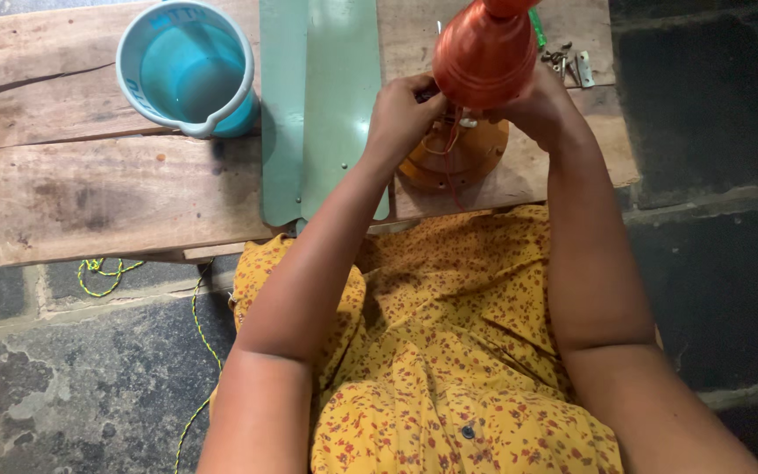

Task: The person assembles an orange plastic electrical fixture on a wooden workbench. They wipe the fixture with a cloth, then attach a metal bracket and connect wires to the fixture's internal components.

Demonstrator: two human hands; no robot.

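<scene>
Orange cone-shaped cover (482, 53) held up over a round orange base (454, 156) on the wooden bench (125, 189), left hand (403, 112) curled at its bottom rim, right hand (541, 104) wrapped round its side, green fan blade (322, 105) beside, blue jug (188, 66) at the left, small screws (565, 61) at the right.

The orange cone-shaped cover (484, 48) is smooth, glossy plastic, wide at its lower rim and narrowing toward the top edge of the view. It is lifted clear of the counter and tilted, held between both hands. Directly beneath it lies the round orange-brown base (454, 158), flat on the wood, with thin red wires (454, 145) running up from it toward the cover.
</scene>
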